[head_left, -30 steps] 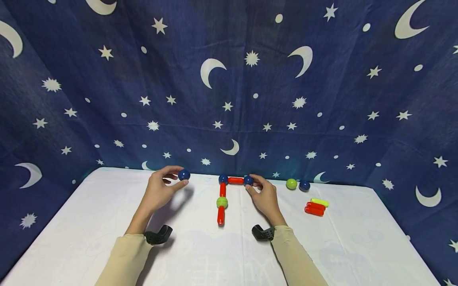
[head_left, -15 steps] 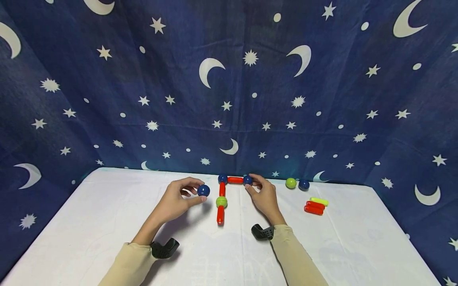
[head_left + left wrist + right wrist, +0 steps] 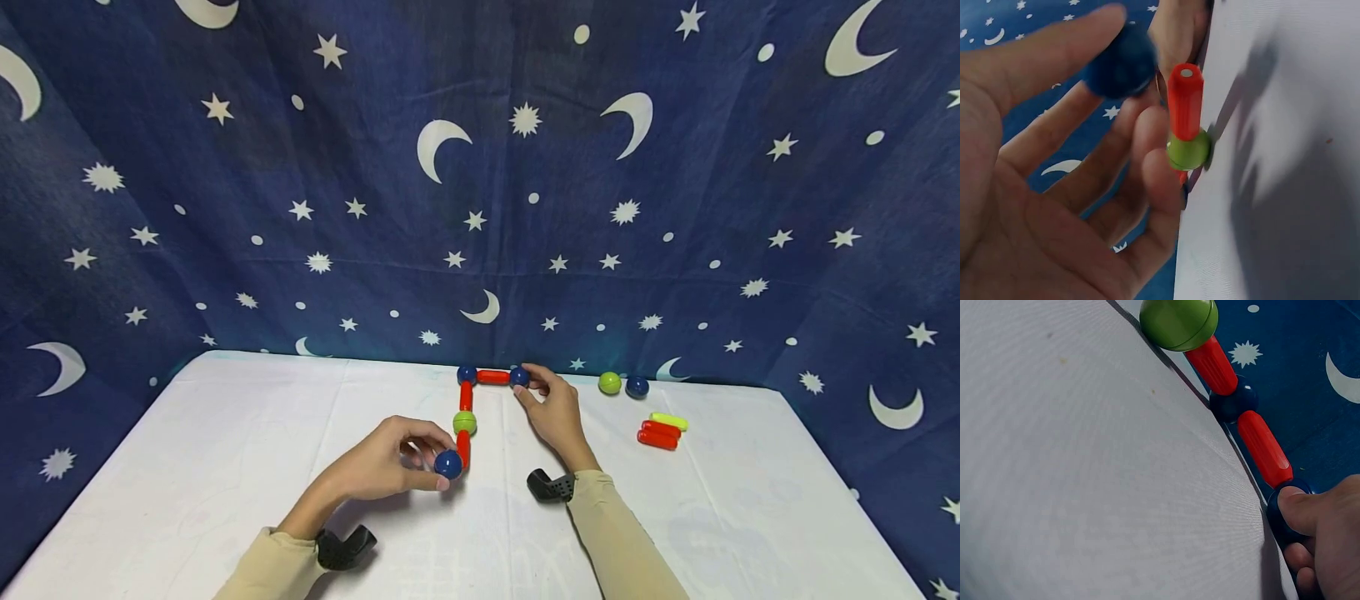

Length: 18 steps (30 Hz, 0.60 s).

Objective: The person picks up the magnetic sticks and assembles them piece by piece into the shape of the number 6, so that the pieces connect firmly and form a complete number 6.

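My left hand (image 3: pixel 393 462) pinches a blue ball (image 3: pixel 448 464) between thumb and fingers, close beside the near end of a red rod (image 3: pixel 464 448). In the left wrist view that red rod (image 3: pixel 1186 103) points toward the camera with a small metallic disc on its end, and the held blue ball (image 3: pixel 1121 62) is blurred. The rod joins a green ball (image 3: pixel 465 423), from which another red rod (image 3: pixel 467 397) runs to a blue corner ball (image 3: pixel 467 376). A third red rod (image 3: pixel 493 377) leads right to a blue end ball (image 3: pixel 519 377), which my right hand (image 3: pixel 555 412) pinches.
To the right on the white-covered table (image 3: pixel 720 500) lie a loose green ball (image 3: pixel 610 383) and a blue ball (image 3: pixel 637 387). Nearer are two red rods (image 3: pixel 658 439) beside a yellow-green rod (image 3: pixel 669 422). A starry blue cloth (image 3: pixel 375 167) hangs behind the table's back edge.
My left hand has carried its blue ball right and toward me, from the back left to the near end of the red rod. My right hand stays on the end ball.
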Each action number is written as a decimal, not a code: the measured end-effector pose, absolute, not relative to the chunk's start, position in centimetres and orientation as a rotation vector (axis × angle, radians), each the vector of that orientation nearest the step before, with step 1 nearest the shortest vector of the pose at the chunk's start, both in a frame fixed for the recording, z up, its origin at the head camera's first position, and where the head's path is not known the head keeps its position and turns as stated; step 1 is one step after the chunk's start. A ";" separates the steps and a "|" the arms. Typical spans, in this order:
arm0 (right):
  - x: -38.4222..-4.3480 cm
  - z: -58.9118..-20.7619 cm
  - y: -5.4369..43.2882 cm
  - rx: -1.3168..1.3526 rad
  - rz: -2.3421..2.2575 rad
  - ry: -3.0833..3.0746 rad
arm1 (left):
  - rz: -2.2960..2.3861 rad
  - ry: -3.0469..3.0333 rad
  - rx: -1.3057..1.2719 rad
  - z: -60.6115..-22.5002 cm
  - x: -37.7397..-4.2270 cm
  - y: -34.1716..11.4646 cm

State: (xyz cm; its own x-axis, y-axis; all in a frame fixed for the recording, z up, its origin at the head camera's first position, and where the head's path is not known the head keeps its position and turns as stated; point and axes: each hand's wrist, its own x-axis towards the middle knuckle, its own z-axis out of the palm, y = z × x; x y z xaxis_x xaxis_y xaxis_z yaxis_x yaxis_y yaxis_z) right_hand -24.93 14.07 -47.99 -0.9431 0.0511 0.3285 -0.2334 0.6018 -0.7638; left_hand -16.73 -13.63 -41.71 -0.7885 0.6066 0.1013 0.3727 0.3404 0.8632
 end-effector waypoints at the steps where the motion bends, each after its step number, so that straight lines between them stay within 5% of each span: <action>1: -24.9 -48.0 14.1 0.148 1.267 -2.513 | 1.414 2.342 0.901 -41.8 -16.7 -13.6; 18: -25.0 -48.1 14.2 0.177 1.269 -2.491 | 1.297 2.374 0.924 -42.8 -16.4 -12.6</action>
